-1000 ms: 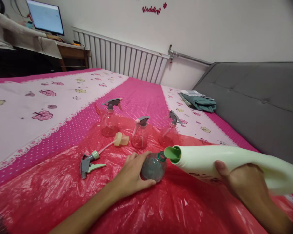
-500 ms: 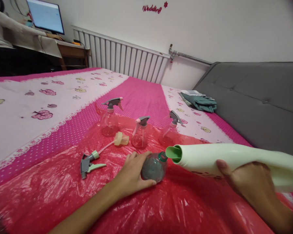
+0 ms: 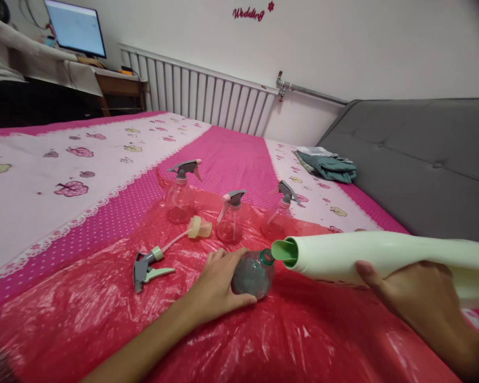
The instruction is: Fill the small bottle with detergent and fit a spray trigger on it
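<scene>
My left hand (image 3: 223, 282) is wrapped round a clear, greenish spray bottle (image 3: 252, 276) that has no head on and leans to the right. A large pale green jug-like bottle (image 3: 343, 255) lies nearly level in my right hand (image 3: 413, 298). Its green pouring spout (image 3: 284, 251) is at the small bottle's mouth; whether they touch I cannot tell, and no liquid is visible between them. Left of my hand lies a grey and green trigger sprayer head (image 3: 147, 270). Its tube runs to a yellowish plastic funnel-shaped piece (image 3: 199, 227).
Three pink-tinted spray bottles with grey heads stand behind: left (image 3: 180, 199), middle (image 3: 230, 221), right (image 3: 278, 215). Red plastic sheeting (image 3: 263, 340) covers the near bed. Folded clothes (image 3: 327, 165) lie by the grey headboard (image 3: 431, 149). A person's sleeve (image 3: 32, 48) shows at a desk.
The rear end of the large pale green bottle has risen slightly. My left hand and the small bottle stay almost where they were.
</scene>
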Demonstrator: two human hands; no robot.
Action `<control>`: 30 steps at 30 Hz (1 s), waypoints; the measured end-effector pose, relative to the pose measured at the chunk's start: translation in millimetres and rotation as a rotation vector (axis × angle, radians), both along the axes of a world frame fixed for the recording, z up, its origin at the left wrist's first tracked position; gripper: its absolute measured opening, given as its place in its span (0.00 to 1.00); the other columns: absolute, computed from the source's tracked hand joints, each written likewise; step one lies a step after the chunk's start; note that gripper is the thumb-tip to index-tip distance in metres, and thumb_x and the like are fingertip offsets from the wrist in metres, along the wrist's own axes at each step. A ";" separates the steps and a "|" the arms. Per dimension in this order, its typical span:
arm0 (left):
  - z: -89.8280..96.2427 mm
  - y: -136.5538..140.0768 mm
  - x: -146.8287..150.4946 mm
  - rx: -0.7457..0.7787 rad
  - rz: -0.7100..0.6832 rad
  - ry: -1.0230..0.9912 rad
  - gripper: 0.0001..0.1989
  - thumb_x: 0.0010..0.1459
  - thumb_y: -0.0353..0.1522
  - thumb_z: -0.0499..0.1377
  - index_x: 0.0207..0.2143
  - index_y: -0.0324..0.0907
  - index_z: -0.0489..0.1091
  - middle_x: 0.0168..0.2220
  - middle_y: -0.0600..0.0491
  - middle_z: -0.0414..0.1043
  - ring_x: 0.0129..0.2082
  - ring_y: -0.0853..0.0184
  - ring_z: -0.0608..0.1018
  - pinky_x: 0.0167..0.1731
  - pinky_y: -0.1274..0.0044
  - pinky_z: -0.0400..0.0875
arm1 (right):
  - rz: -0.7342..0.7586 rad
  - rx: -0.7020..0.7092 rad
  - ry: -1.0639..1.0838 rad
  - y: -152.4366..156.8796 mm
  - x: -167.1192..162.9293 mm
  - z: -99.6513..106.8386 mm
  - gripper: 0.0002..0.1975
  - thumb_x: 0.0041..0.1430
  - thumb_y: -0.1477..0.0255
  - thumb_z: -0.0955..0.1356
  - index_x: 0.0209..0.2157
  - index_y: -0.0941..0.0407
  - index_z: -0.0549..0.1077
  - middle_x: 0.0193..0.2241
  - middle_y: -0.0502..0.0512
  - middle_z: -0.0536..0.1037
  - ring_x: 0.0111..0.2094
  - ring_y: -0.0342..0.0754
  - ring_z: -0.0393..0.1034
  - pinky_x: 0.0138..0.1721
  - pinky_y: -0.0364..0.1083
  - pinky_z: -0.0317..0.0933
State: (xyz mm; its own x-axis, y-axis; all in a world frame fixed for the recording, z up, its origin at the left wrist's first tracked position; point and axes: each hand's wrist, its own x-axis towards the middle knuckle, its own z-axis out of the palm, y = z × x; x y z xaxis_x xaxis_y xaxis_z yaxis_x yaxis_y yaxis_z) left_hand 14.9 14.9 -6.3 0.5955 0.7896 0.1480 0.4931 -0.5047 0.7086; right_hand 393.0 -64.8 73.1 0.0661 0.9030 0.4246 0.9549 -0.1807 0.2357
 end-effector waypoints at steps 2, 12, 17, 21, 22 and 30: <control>0.4 0.1 0.2 0.004 -0.006 0.001 0.41 0.55 0.43 0.74 0.66 0.43 0.63 0.54 0.41 0.73 0.52 0.45 0.72 0.53 0.56 0.68 | -0.005 0.012 -0.006 0.9 -7.2 4.4 0.35 0.64 0.47 0.58 0.39 0.62 0.83 0.32 0.70 0.80 0.41 0.70 0.78 0.42 0.61 0.73; -0.3 -0.4 -1.2 0.022 -0.015 -0.013 0.40 0.57 0.45 0.72 0.67 0.45 0.62 0.54 0.42 0.73 0.52 0.45 0.72 0.53 0.55 0.68 | -0.025 -0.005 0.025 2.2 -14.0 11.3 0.34 0.63 0.48 0.59 0.40 0.62 0.83 0.33 0.70 0.80 0.43 0.70 0.78 0.46 0.61 0.73; 2.6 -0.7 -0.1 0.017 -0.023 0.005 0.40 0.57 0.43 0.72 0.67 0.45 0.62 0.55 0.42 0.74 0.53 0.45 0.73 0.54 0.55 0.68 | -0.051 -0.028 0.026 2.6 -11.7 11.5 0.36 0.63 0.47 0.59 0.44 0.63 0.83 0.36 0.71 0.81 0.46 0.70 0.78 0.49 0.62 0.72; 3.7 -0.9 0.4 0.013 -0.017 0.011 0.40 0.56 0.43 0.73 0.67 0.46 0.62 0.55 0.43 0.74 0.53 0.45 0.73 0.55 0.55 0.67 | -0.067 -0.051 0.028 1.8 -16.1 16.2 0.37 0.62 0.46 0.58 0.42 0.63 0.83 0.37 0.72 0.81 0.48 0.71 0.77 0.51 0.62 0.72; 3.5 -0.9 0.4 0.016 -0.021 0.009 0.40 0.56 0.43 0.72 0.67 0.45 0.62 0.56 0.43 0.74 0.53 0.45 0.72 0.55 0.55 0.67 | -0.061 -0.047 0.032 1.5 -18.4 17.6 0.37 0.62 0.46 0.58 0.42 0.63 0.83 0.37 0.72 0.81 0.48 0.71 0.78 0.50 0.62 0.72; 0.8 -1.3 -0.6 0.035 -0.029 -0.036 0.38 0.57 0.44 0.72 0.66 0.47 0.64 0.55 0.43 0.75 0.51 0.46 0.73 0.54 0.55 0.68 | -0.037 0.056 0.046 1.7 -32.1 21.3 0.37 0.60 0.45 0.57 0.35 0.62 0.82 0.33 0.72 0.80 0.43 0.73 0.78 0.46 0.64 0.73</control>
